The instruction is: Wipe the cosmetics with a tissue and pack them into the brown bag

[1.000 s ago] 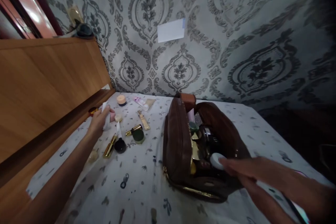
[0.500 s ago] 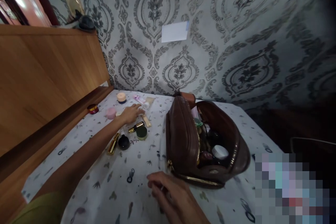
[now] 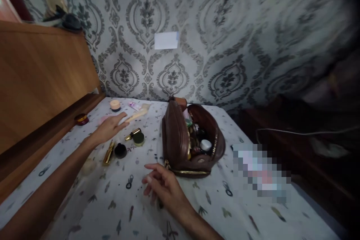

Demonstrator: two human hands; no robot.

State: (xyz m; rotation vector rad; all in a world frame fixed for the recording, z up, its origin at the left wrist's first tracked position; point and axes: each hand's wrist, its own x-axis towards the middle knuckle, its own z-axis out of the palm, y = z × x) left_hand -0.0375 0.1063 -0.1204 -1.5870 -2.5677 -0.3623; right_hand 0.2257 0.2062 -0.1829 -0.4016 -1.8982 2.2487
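My left hand (image 3: 108,129) reaches over the far left of the table, a slim cream-coloured tube (image 3: 137,115) pinched between its thumb and fingers. A pink container (image 3: 102,120) is partly hidden behind that hand. Nearer to me lie two gold-and-black tubes (image 3: 108,154), a round black container (image 3: 120,151) and a dark green jar (image 3: 138,139). My right hand (image 3: 161,187) hovers in front of the brown bag (image 3: 174,138), fingers loosely apart and holding nothing. The bag gapes, showing a white-lidded jar (image 3: 206,145) among several small items.
A peach-lidded jar (image 3: 115,105) and a pink-and-white tube (image 3: 135,105) stand near the wall. A dark red jar (image 3: 81,119) is by the wooden panel (image 3: 42,67) at left. On the right lies a blurred-out object (image 3: 260,172), with a pale cable (image 3: 295,132) beyond the table edge.
The view has turned right. My left hand has taken hold of the cream-coloured tube and tilted it up off the cloth. My right hand's fingers have spread.
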